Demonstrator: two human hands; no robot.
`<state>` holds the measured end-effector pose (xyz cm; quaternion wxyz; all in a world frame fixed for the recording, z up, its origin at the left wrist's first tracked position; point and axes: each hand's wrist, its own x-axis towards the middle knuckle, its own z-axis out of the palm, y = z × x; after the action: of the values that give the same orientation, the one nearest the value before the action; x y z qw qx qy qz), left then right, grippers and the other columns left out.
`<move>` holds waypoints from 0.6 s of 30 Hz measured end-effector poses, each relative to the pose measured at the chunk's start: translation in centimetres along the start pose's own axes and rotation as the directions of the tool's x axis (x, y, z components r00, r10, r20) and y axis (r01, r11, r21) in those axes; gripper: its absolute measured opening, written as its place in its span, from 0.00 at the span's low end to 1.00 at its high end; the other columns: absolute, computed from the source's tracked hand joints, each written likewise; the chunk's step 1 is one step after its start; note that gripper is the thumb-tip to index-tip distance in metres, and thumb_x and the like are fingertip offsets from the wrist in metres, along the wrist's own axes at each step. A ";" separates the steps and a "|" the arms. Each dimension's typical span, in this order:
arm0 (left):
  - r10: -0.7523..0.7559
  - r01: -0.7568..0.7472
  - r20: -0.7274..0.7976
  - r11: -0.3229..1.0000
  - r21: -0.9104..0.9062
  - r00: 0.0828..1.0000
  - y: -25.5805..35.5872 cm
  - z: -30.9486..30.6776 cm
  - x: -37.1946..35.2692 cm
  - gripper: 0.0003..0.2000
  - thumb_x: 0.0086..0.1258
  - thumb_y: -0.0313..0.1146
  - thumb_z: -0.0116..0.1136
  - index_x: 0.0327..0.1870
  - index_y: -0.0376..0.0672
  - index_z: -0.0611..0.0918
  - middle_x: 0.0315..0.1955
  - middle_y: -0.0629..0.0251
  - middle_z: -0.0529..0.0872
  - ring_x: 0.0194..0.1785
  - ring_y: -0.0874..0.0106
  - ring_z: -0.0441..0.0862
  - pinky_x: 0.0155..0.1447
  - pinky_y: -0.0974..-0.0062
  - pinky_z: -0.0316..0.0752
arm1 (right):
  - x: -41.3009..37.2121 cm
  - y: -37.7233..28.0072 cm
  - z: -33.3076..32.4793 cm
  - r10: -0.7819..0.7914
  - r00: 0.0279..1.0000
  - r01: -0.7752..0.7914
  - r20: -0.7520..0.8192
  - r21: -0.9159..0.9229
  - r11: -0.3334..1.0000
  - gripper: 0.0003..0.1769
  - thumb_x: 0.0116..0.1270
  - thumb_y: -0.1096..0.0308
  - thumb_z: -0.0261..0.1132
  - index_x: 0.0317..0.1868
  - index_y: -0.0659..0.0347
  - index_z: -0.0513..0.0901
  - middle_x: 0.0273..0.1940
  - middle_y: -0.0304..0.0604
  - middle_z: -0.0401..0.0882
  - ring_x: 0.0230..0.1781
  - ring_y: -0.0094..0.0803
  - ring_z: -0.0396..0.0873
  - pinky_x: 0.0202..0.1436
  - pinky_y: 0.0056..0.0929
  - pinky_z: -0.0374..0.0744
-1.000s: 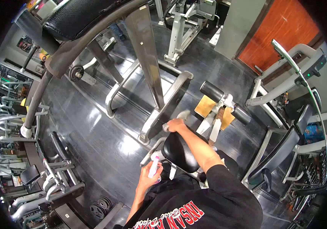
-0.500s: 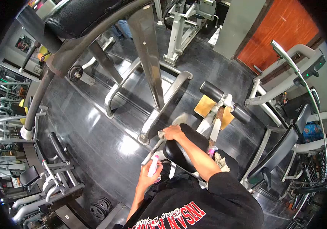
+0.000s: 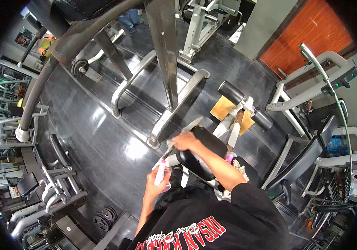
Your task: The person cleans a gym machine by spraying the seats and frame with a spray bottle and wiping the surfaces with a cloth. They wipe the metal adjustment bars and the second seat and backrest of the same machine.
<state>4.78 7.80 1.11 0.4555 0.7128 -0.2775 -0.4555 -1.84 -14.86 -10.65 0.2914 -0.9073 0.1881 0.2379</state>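
A spray bottle [image 3: 160, 173] with a white and pink top is held in my left hand [image 3: 153, 183], close to my body. My right hand [image 3: 184, 141] has its fingers closed around a greyish cloth [image 3: 170, 144], which sits at the upper part of a metal bar [image 3: 165, 156]. That bar rises beside a black padded seat [image 3: 203, 155], and my right forearm crosses over the pad. Beyond the seat are black foam rollers [image 3: 231, 92] on a light frame.
Another pink-topped bottle [image 3: 230, 157] and a crumpled cloth [image 3: 240, 168] lie right of the seat. A large machine frame [image 3: 164, 58] stands ahead. Weight plates [image 3: 103, 218] rest on the floor at lower left. A padded bench [image 3: 299, 166] is at right; a person's legs [image 3: 129, 18] show far back.
My right hand and the cloth have shifted slightly left and up along the bar. My left hand with the spray bottle has moved a little left, and the view has shifted slightly.
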 end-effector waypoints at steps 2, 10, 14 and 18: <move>-0.003 0.003 0.009 1.000 -0.004 1.000 -0.2 -0.2 -0.2 0.08 0.64 0.24 0.60 0.43 0.35 0.78 0.31 0.65 0.84 0.23 0.79 0.79 0.29 0.79 0.74 | 0.3 -2.2 3.4 -0.154 0.988 0.153 -0.006 -0.090 0.984 0.11 0.56 0.59 0.62 0.38 0.49 0.84 0.38 0.45 0.85 0.43 0.44 0.83 0.41 0.49 0.80; 0.043 -0.042 -0.108 0.999 0.012 0.993 0.3 -0.8 -0.7 0.06 0.64 0.25 0.61 0.39 0.36 0.79 0.24 0.66 0.84 0.21 0.80 0.79 0.27 0.79 0.73 | -3.5 -4.1 6.1 -0.437 0.893 0.365 -0.107 -0.395 0.843 0.10 0.56 0.65 0.63 0.40 0.49 0.84 0.41 0.39 0.84 0.52 0.37 0.78 0.67 0.48 0.65; 0.044 -0.044 -0.128 0.999 0.004 0.991 0.6 -0.5 -1.0 0.06 0.64 0.25 0.61 0.39 0.36 0.79 0.24 0.66 0.84 0.21 0.79 0.79 0.27 0.79 0.73 | -0.2 -2.2 4.9 -0.178 0.967 0.146 -0.181 -0.181 0.973 0.14 0.61 0.62 0.58 0.45 0.45 0.84 0.44 0.43 0.84 0.55 0.39 0.78 0.66 0.48 0.66; 0.045 -0.048 -0.139 0.999 -0.018 0.989 0.3 0.0 -1.8 0.07 0.64 0.25 0.60 0.40 0.36 0.78 0.25 0.66 0.84 0.21 0.80 0.79 0.27 0.79 0.73 | -0.8 1.4 -0.9 0.068 0.994 -0.063 -0.081 0.070 0.996 0.19 0.64 0.54 0.59 0.53 0.50 0.79 0.51 0.51 0.80 0.56 0.47 0.77 0.56 0.50 0.75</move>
<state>3.96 9.15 2.14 0.4919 0.7310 -0.2569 -0.3971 -2.85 -16.30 -10.23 0.3058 -0.8994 0.2376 0.2030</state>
